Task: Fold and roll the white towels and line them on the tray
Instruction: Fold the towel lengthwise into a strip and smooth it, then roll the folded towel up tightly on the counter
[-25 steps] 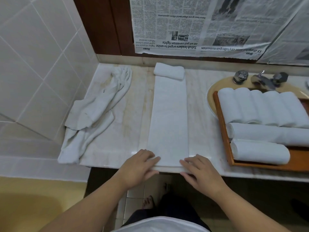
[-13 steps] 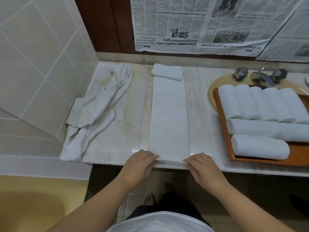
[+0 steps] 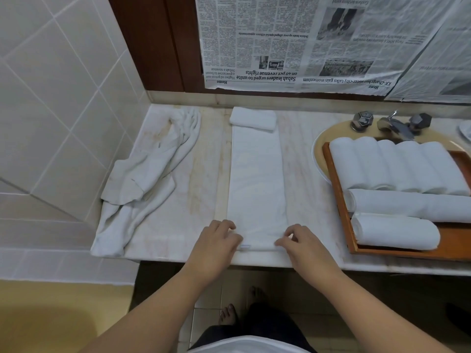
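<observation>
A white towel (image 3: pixel 256 179), folded into a long narrow strip, lies flat on the marble counter (image 3: pixel 300 154), running away from me, its far end turned over in a small fold. My left hand (image 3: pixel 216 247) and my right hand (image 3: pixel 303 244) pinch its near corners with curled fingers at the counter's front edge, the near hem turned up slightly. To the right, a wooden tray (image 3: pixel 342 207) holds several rolled white towels (image 3: pixel 392 165). Loose crumpled white towels (image 3: pixel 142 182) lie on the counter's left side.
A tiled wall (image 3: pixel 51 98) bounds the left side. The tray rests over a yellowish sink (image 3: pixel 319 149) with metal taps (image 3: pixel 392 122) behind it. Newspaper (image 3: pixel 318 44) covers the back wall. Below the counter, tiled floor and my bare feet show.
Both hands have gone from lying flat on the towel's near end to pinching its near corners, and the hem has begun to curl up.
</observation>
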The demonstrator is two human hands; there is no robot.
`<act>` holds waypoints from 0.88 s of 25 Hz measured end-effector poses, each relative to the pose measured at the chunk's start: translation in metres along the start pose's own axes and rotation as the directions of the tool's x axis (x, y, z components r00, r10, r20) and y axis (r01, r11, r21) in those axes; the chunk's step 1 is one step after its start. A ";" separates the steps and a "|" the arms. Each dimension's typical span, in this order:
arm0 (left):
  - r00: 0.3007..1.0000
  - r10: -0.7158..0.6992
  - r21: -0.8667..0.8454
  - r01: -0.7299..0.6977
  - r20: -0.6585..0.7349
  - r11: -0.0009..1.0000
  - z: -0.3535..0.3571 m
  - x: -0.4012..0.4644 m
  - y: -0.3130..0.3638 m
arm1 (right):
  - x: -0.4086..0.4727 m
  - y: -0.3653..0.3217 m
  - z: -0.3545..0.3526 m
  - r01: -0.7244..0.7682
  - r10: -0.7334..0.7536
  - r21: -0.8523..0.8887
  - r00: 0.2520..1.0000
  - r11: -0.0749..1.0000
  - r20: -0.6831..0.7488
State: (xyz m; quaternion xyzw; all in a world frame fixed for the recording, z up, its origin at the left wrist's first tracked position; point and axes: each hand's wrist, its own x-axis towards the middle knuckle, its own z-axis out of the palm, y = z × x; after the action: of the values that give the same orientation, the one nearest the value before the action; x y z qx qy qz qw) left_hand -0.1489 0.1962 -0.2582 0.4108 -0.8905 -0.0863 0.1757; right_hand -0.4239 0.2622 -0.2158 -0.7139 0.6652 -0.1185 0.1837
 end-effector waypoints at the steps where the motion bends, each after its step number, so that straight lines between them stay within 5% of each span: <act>1: 0.997 0.071 0.060 -0.071 -0.002 0.996 0.001 -0.002 -0.002 | 0.000 0.002 0.003 0.067 -0.067 -0.070 0.998 0.995 0.003; 3: 0.982 0.186 0.084 -0.187 0.011 0.979 0.004 -0.011 -0.004 | -0.007 0.012 0.010 0.265 -0.283 -0.260 0.958 0.928 -0.034; 5: 0.976 0.220 0.048 -0.220 0.007 0.974 0.008 -0.020 -0.008 | -0.013 0.017 0.014 0.325 -0.349 -0.290 0.936 0.900 -0.036; 15: 0.999 -0.003 -0.129 0.010 0.054 0.992 0.001 -0.006 -0.007 | -0.007 0.006 0.013 0.107 -0.098 -0.183 0.993 0.977 0.060; 22: 0.946 -0.313 -0.345 0.323 0.085 0.881 -0.001 0.008 0.009 | 0.015 0.002 0.002 -0.023 0.030 -0.063 0.993 0.998 0.117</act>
State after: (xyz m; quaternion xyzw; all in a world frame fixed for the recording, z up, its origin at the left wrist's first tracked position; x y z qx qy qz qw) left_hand -0.1599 0.1956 -0.2523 0.5116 -0.7831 -0.2785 0.2181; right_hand -0.4238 0.2469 -0.2199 -0.7161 0.6658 -0.0532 0.2024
